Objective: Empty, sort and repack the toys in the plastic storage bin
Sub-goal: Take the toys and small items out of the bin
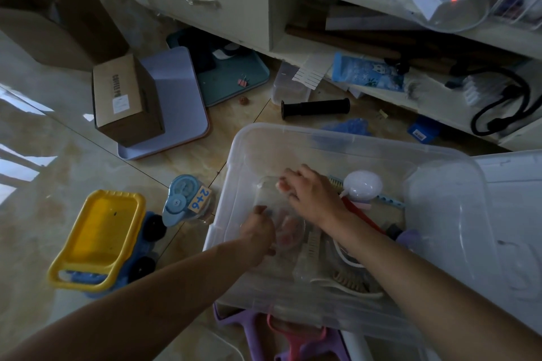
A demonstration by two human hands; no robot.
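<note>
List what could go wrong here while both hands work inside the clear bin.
1. The left hand and right hand both hold a see-through container in dim light; its edges are hard to see, so the grip may slip.
2. The yellow toy truck and the blue number toy lie on the floor beside the plastic bin, easy to knock or step on.

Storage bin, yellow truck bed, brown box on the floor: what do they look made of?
Storage bin: clear, glossy plastic; the floor shows through its walls.
Yellow truck bed: opaque moulded plastic, smooth, with a slight sheen.
Brown box: matte cardboard, probably, with folded edges and a paper label.
</note>
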